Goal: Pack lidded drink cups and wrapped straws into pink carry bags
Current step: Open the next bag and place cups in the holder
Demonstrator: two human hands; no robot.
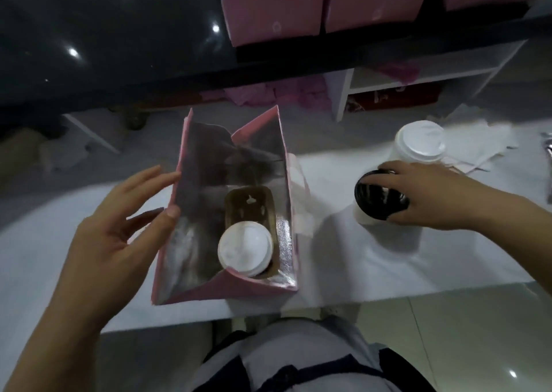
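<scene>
An open pink carry bag (pixel 191 284) with silver lining stands on the white table. Inside it, a brown cardboard cup holder (pixel 249 205) carries one white-lidded cup (pixel 244 245) in its near slot; the far slot shows no cup. My left hand (pixel 119 224) rests spread against the bag's left wall, thumb on the rim. To the right, my right hand (pixel 424 194) grips a black-lidded white cup (pixel 377 200) from above on the table. Behind that cup stands another white-lidded cup (pixel 421 142). I see no straws.
Several pink bags (pixel 268 6) stand on the dark glossy counter at the back. White papers (pixel 484 149) lie at the table's far right. A white shelf (pixel 418 81) sits below the counter. The table's near edge (pixel 388 296) runs in front of my body.
</scene>
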